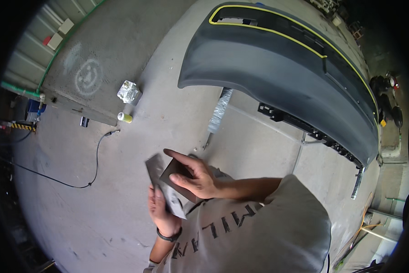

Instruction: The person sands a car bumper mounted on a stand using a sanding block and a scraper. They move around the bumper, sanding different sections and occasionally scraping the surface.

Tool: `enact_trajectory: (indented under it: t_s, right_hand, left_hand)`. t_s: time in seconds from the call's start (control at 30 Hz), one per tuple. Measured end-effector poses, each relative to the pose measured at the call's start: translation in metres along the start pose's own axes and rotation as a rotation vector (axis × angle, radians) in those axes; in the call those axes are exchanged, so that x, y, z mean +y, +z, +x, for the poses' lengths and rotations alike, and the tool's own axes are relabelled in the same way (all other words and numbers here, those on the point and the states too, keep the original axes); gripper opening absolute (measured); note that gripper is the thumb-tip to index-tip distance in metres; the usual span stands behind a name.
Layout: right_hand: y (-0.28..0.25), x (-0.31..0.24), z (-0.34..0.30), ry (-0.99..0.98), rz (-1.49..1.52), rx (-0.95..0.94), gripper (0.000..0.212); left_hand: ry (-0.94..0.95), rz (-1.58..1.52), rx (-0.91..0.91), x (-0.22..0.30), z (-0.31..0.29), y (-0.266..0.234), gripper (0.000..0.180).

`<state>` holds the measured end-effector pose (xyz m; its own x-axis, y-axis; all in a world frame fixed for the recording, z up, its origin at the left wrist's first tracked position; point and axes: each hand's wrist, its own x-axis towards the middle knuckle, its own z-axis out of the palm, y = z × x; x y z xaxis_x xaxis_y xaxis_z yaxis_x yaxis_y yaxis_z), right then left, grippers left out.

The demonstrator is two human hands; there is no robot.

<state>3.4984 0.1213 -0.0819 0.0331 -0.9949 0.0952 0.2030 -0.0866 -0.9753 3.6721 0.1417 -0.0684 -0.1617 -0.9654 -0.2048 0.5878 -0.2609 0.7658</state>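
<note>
In front of the left end of the bumper (pixel 277 75), the left hand (pixel 162 214) grips a grey sheet (pixel 154 169) and the right hand (pixel 199 179) a brown pad (pixel 171 168), the tape (pixel 325 57) already laid but pad work seemingly unfinished

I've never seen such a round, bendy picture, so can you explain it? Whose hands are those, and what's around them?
They're one person's bare hands. A wide camera on the person's head looks down, which is why straight things bend near the picture's edge.

The left hand, with a dark wristband, holds a flat grey sheet. The right hand holds a flat brown piece in front of it. I can't tell what either is made of.

The big dark curved thing looks like a car bumper, with a yellow outline and a silvery leg below. On the floor lies a thin black hose or cable. A small yellow container is farther off.
</note>
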Motion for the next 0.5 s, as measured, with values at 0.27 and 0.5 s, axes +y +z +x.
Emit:
enact_trajectory:
  t_s: [0.27,0.5]
  right_hand:
    - [0.005,-0.014,0.165,-0.035,0.329,0.166,0.068]
    - [-0.014,0.033,0.247,0.008,-0.226,0.483,0.079]
  left_hand:
    - [-0.061,0.16,-0.128,0.072,0.156,0.0,0.038]
    - [-0.078,0.295,-0.312,0.123,0.365,-0.029,0.032]
